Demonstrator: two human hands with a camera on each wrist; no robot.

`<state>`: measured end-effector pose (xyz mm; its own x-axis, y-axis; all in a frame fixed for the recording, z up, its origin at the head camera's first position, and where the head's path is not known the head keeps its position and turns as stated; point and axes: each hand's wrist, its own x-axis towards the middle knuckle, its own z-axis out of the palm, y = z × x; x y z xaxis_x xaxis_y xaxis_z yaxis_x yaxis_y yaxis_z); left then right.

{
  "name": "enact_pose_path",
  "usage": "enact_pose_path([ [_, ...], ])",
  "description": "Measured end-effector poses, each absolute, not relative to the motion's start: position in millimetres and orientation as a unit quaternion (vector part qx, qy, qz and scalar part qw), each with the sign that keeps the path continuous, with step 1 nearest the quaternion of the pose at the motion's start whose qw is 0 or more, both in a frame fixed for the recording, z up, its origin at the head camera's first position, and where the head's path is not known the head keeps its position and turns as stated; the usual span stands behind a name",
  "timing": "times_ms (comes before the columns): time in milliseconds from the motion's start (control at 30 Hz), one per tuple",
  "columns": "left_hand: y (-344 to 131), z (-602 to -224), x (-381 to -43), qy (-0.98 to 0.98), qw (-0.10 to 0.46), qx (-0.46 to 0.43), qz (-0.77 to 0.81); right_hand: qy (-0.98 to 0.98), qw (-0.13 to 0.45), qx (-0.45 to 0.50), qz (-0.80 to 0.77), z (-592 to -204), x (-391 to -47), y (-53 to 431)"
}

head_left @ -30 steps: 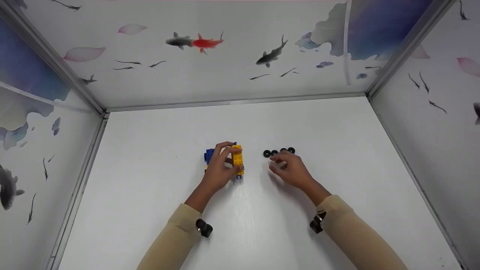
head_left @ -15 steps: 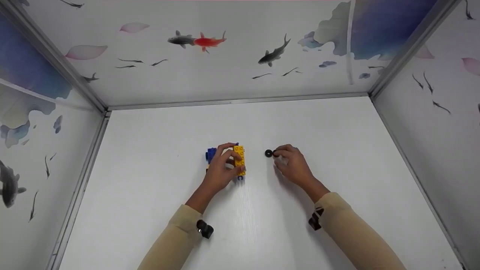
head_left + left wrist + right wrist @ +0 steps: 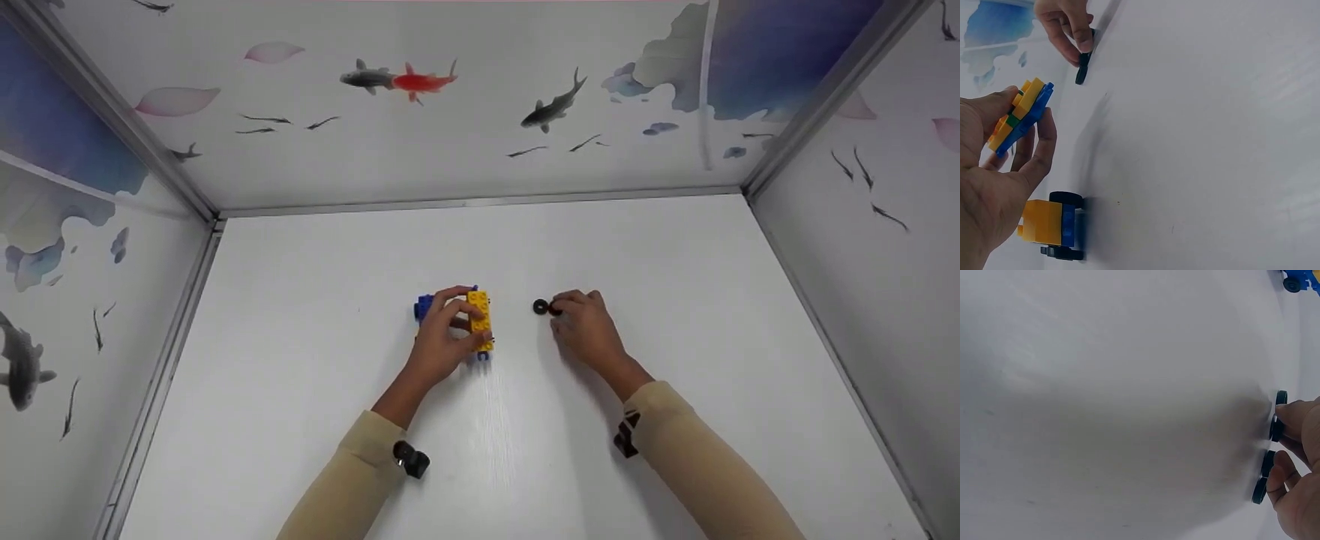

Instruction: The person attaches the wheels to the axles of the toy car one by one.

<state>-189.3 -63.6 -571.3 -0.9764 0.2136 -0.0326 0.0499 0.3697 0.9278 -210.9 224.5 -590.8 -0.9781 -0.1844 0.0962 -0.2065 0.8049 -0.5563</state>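
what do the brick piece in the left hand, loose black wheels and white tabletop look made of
Brick piece: likely smooth plastic, solid bright colours, moulded studs. Loose black wheels: rubber or plastic, dark with little shine. White tabletop: perhaps laminate, smooth, soft glare.

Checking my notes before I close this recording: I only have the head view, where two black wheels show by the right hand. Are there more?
Observer: Yes, the right wrist view shows four black wheels there.
Operator: The left hand holds a toy piece whose yellow side faces me. What is on its other side?
Observer: A blue layer, seen in the left wrist view.
Operator: And the blue thing partly hidden by that hand?
Observer: From the left wrist view, it looks like part of a toy car with a yellow body.
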Motion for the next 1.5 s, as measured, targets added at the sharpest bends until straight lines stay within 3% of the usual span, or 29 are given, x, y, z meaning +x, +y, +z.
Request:
enact_pose_path([
  [933,-57,-570,-183,0.792,0.079,0.083,0.6,-0.904,0.075,0.108,0.406,-572,-201,211],
  [1200,-61,-575,-182,0.765,0.068,0.115,0.63,-0.888,0.062,0.129,0.436,-557,-197,195],
  [1500,-59,-574,-180,0.772,0.075,0.083,0.625,-0.876,0.03,0.134,0.462,-551,-195,184],
])
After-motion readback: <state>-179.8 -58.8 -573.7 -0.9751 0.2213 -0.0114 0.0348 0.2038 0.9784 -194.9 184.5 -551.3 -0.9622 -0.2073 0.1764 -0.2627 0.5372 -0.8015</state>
